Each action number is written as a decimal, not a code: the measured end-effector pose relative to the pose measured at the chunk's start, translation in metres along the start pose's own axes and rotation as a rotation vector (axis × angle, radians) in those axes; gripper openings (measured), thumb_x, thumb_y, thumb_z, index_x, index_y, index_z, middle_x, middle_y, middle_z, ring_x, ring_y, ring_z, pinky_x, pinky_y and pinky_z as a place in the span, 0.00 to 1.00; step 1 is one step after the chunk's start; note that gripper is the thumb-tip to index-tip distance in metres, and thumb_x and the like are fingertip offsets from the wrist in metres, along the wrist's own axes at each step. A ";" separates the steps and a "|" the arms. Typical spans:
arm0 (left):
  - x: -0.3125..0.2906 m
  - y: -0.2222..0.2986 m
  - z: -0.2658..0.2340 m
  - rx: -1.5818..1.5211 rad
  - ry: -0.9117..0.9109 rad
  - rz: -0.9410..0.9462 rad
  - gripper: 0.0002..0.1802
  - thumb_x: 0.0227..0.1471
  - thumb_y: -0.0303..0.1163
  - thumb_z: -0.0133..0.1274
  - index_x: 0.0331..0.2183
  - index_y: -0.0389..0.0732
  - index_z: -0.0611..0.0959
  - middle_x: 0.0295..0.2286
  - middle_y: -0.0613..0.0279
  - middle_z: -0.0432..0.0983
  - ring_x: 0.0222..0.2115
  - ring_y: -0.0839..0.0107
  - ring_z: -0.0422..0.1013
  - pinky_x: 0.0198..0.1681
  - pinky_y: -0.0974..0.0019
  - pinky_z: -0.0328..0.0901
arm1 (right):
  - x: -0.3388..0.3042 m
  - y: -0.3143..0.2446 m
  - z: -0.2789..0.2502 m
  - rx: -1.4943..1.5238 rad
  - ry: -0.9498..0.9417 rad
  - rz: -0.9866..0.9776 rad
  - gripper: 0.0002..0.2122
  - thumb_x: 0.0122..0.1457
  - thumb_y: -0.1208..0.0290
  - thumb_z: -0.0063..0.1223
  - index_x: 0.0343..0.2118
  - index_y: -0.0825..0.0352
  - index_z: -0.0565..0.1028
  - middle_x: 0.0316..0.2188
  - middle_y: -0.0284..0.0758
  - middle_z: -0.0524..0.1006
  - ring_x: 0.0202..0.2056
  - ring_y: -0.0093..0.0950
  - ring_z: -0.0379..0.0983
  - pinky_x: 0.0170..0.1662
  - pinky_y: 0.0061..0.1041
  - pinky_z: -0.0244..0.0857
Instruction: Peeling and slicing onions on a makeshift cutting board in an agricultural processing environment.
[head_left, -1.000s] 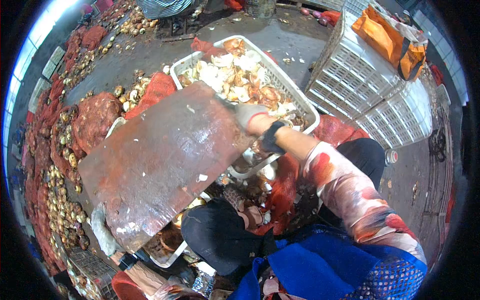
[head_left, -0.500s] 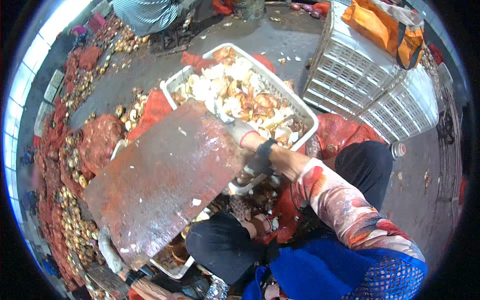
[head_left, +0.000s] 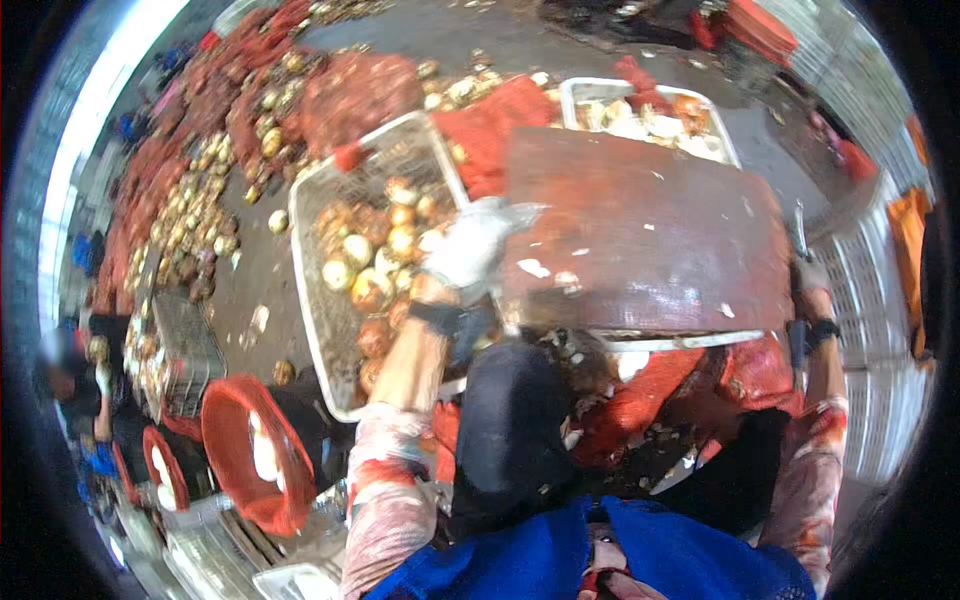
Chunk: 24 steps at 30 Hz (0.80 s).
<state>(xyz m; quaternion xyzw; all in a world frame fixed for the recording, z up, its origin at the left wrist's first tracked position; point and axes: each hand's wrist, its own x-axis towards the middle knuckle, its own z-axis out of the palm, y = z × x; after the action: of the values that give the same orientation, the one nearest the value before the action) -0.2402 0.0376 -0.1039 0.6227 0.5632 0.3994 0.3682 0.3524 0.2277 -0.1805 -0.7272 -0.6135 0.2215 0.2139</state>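
Observation:
A broad reddish-brown board (head_left: 650,235), with bits of peel on it, lies nearly level in front of my knees. My left hand (head_left: 470,245), in a light glove and smeared by motion, is at the board's left edge, with its tip over the top. My right hand (head_left: 812,277), in a greyish glove, grips the right edge. A thin grey piece (head_left: 800,225) stands up beside it; its kind is unclear. Left of the board, next to my left hand, is a white crate (head_left: 305,270) with onions (head_left: 372,288) inside. The board hides whatever lies beneath it.
A white crate of peeled pieces and skins (head_left: 655,125) stands behind the board. Red mesh sacks (head_left: 360,95) and loose onions (head_left: 205,180) spread across the far left. A red basket (head_left: 290,450) with white items sits at lower left. Stacked white crates (head_left: 865,290) rise at right.
The view has swung left. The board has gone from steeply slanted to nearly level, with a hand at each side. The onion crate and red basket now show on the left.

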 end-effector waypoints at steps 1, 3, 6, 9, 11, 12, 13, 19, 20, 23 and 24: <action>-0.003 0.007 0.011 -0.384 0.060 -0.065 0.19 0.52 0.36 0.53 0.41 0.32 0.79 0.33 0.58 0.78 0.35 0.71 0.71 0.43 0.69 0.64 | 0.006 0.015 0.000 0.059 -0.057 0.097 0.20 0.54 0.60 0.53 0.41 0.74 0.74 0.34 0.37 0.77 0.33 0.28 0.70 0.37 0.30 0.64; -0.003 -0.016 0.012 -0.302 0.068 -0.273 0.18 0.50 0.37 0.57 0.40 0.34 0.80 0.31 0.62 0.77 0.31 0.73 0.70 0.40 0.68 0.64 | 0.022 0.045 -0.009 -0.015 -0.131 0.085 0.25 0.54 0.55 0.52 0.45 0.75 0.72 0.40 0.46 0.77 0.40 0.37 0.72 0.44 0.33 0.63; -0.013 0.010 -0.005 -0.447 0.199 -0.281 0.17 0.51 0.35 0.55 0.41 0.35 0.79 0.32 0.63 0.78 0.33 0.75 0.72 0.39 0.73 0.65 | 0.037 0.091 -0.019 -0.056 0.054 -0.081 0.24 0.55 0.54 0.50 0.46 0.73 0.72 0.42 0.49 0.76 0.42 0.42 0.73 0.45 0.34 0.63; -0.065 -0.005 -0.070 -0.359 0.454 -0.280 0.16 0.53 0.36 0.52 0.40 0.37 0.80 0.32 0.66 0.78 0.33 0.76 0.72 0.40 0.73 0.64 | 0.023 0.001 0.013 -0.196 0.034 -0.136 0.25 0.56 0.54 0.50 0.49 0.69 0.71 0.43 0.49 0.75 0.45 0.43 0.72 0.46 0.34 0.63; -0.092 -0.013 -0.097 -0.286 0.648 -0.433 0.15 0.52 0.37 0.52 0.40 0.40 0.80 0.31 0.67 0.77 0.30 0.78 0.71 0.35 0.74 0.65 | -0.008 -0.061 0.018 0.022 -0.084 -0.105 0.24 0.55 0.54 0.51 0.49 0.69 0.71 0.42 0.44 0.76 0.43 0.36 0.72 0.46 0.31 0.63; -0.114 -0.029 -0.114 -0.294 0.680 -0.458 0.15 0.51 0.39 0.54 0.39 0.40 0.81 0.29 0.68 0.76 0.28 0.78 0.70 0.31 0.75 0.64 | -0.036 -0.111 0.028 0.182 -0.208 0.026 0.25 0.55 0.54 0.52 0.48 0.69 0.71 0.42 0.42 0.77 0.42 0.32 0.72 0.46 0.29 0.63; -0.117 -0.055 -0.119 -0.295 0.648 -0.507 0.16 0.51 0.39 0.55 0.39 0.40 0.80 0.29 0.68 0.76 0.28 0.78 0.70 0.30 0.75 0.64 | -0.030 -0.097 0.024 0.180 -0.152 -0.108 0.23 0.55 0.56 0.53 0.47 0.70 0.72 0.39 0.39 0.77 0.40 0.27 0.71 0.45 0.27 0.63; -0.149 -0.137 -0.104 0.324 0.282 -0.313 0.15 0.44 0.32 0.57 0.38 0.43 0.81 0.31 0.61 0.77 0.29 0.65 0.73 0.32 0.63 0.67 | -0.145 -0.249 0.119 0.619 -0.676 0.201 0.15 0.58 0.57 0.47 0.41 0.63 0.72 0.22 0.28 0.71 0.15 0.20 0.60 0.16 0.21 0.53; -0.141 -0.137 -0.092 0.932 0.037 0.134 0.16 0.41 0.30 0.56 0.38 0.44 0.81 0.31 0.58 0.77 0.30 0.61 0.73 0.33 0.59 0.67 | -0.158 -0.269 0.126 0.530 -0.658 0.144 0.16 0.56 0.58 0.49 0.41 0.64 0.72 0.22 0.29 0.71 0.16 0.20 0.61 0.17 0.22 0.55; -0.102 -0.124 -0.048 0.790 -0.114 -0.043 0.23 0.39 0.36 0.59 0.42 0.41 0.80 0.37 0.54 0.77 0.41 0.58 0.72 0.46 0.65 0.65 | -0.150 -0.264 0.148 0.161 -0.400 -0.275 0.17 0.54 0.59 0.51 0.41 0.66 0.71 0.19 0.29 0.70 0.17 0.18 0.63 0.17 0.22 0.58; -0.090 -0.135 -0.034 0.641 -0.100 -0.107 0.24 0.39 0.41 0.60 0.40 0.40 0.81 0.37 0.54 0.78 0.40 0.59 0.73 0.45 0.65 0.66 | -0.152 -0.268 0.144 0.158 -0.398 -0.285 0.17 0.54 0.59 0.51 0.41 0.66 0.71 0.19 0.29 0.70 0.17 0.18 0.63 0.17 0.22 0.58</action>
<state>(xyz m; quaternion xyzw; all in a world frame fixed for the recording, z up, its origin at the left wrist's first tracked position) -0.3302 -0.0384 -0.2203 0.6952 0.6734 0.1507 0.2012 0.0319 0.1247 -0.1319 -0.5567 -0.7205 0.3751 0.1739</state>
